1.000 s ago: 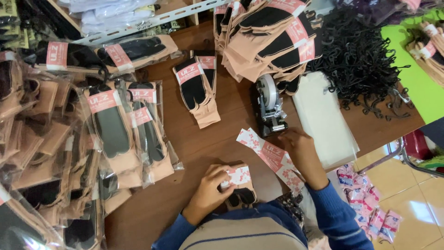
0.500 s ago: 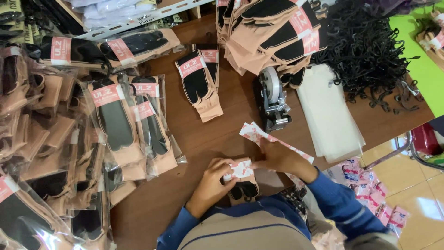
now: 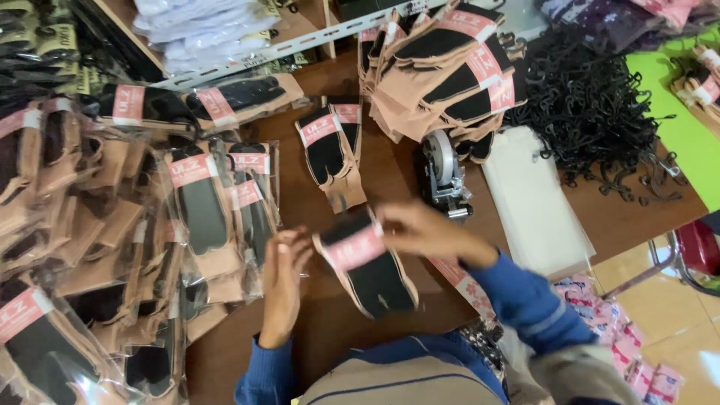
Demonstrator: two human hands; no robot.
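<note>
Two hands work over the brown wooden table (image 3: 390, 187) at lower centre of the frame.

1. Far left: clear plastic sleeves (image 3: 97, 247) lie heaped from upper left to lower left. Each sleeve contains a black-and-tan sock pair with a pink paper band. The sleeves overlap; how many there are cannot be told.
2. Left of centre: the left hand (image 3: 283, 279) stands edge-up with fingers straight and released, holding nothing, just beside the banded sock pair (image 3: 367, 262).
3. Centre: the banded sock pair sits slightly blurred between the two hands, toe end toward the bottom of the frame, its pink band (image 3: 354, 249) across the upper part. The right hand (image 3: 420, 232) grasps its upper end, fingers closed on the band edge.
4. Recommended technique (a judgement): keep the band square across both socks and flat, and support the free end with the open hand, so the pair does not twist or slip out.
5. Above centre: two unsleeved banded pairs (image 3: 334, 154) lie on bare wood.
6. Right of centre: a tape dispenser (image 3: 442, 172) stands beside a white stack of flat bags (image 3: 536, 202). A fanned pile of banded socks (image 3: 442, 60) lies at the top.
7. Upper right: a tangle of black plastic hooks (image 3: 592, 97).
8. Lower right: a strip of loose pink labels (image 3: 457, 274) passes under the right forearm.
</note>
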